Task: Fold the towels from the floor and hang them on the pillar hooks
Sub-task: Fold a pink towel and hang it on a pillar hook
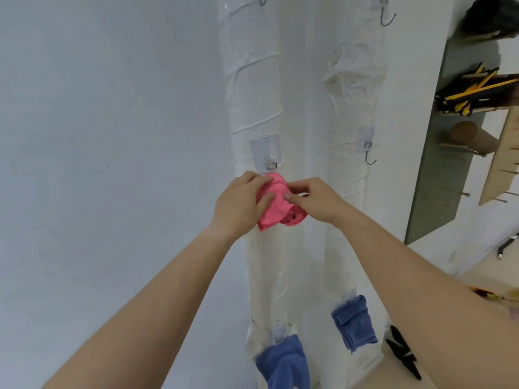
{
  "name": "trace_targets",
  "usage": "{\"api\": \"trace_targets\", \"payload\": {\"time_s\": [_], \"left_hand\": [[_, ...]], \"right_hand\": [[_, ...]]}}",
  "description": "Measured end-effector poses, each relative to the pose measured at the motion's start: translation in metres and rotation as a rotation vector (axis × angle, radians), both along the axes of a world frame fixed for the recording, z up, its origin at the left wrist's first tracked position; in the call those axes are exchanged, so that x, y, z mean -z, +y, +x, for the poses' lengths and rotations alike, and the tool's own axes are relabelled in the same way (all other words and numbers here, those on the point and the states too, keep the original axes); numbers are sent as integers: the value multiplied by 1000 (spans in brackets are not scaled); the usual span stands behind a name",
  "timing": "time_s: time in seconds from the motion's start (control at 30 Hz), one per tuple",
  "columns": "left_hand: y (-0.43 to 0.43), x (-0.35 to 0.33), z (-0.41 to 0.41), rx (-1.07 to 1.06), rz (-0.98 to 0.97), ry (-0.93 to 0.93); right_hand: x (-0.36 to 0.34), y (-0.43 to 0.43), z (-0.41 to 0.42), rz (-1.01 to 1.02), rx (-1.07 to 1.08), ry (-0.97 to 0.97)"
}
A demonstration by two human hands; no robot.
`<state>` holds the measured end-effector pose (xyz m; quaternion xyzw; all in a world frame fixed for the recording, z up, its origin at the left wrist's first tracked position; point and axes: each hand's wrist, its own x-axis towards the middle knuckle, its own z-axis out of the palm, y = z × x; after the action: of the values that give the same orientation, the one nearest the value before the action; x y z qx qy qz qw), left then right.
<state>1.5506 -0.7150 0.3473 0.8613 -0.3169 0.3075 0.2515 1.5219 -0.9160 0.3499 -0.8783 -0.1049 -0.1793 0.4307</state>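
Observation:
A folded pink towel (273, 204) is held against the left white wrapped pillar (254, 88), just under its middle hook (271, 165). My left hand (240, 204) grips the towel's left side, thumb on the front. My right hand (313, 199) pinches its upper right edge. The hook's tip is hidden behind the towel and my fingers. Two blue towels hang lower down: one (283, 360) on the left pillar, one (354, 322) on the right pillar (355, 88).
The right pillar's middle hook (369, 157) and top hook (386, 16) are bare. A grey pegboard panel (438, 169) with dowels and black-yellow tools stands at right. A black object (403, 350) lies on the floor by the right pillar. A plain white wall fills the left.

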Motion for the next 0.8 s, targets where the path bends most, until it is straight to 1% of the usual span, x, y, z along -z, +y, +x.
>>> {"api": "trace_targets", "payload": {"time_s": [0.07, 0.13, 0.2, 0.3, 0.37, 0.43, 0.5, 0.57, 0.63, 0.7, 0.8], "left_hand": [[3, -4, 0, 23, -36, 30], [6, -4, -1, 36, -39, 47], [7, 0, -1, 31, -20, 44], [5, 5, 1, -28, -7, 34], [2, 5, 0, -71, 6, 26], [0, 2, -5, -97, 39, 14], [1, -5, -9, -98, 84, 21], [4, -16, -14, -86, 134, 62], [9, -29, -21, -62, 183, 88], [15, -39, -30, -43, 185, 104], [29, -49, -44, -89, 174, 101]], "right_hand": [[-7, -1, -6, 66, -83, 81], [-5, 0, -7, 9, -72, 51], [3, 7, -3, -6, 28, -3], [14, 23, -1, 72, 197, -94], [19, 30, -1, 86, 254, -131], [17, 33, -5, 40, 270, -119], [10, 34, -11, -38, 268, -67], [-1, 36, -20, -88, 229, -33], [-14, 38, -30, -94, 194, -32], [-25, 41, -38, -115, 245, -45], [-38, 47, -47, -214, 364, -36]]}}
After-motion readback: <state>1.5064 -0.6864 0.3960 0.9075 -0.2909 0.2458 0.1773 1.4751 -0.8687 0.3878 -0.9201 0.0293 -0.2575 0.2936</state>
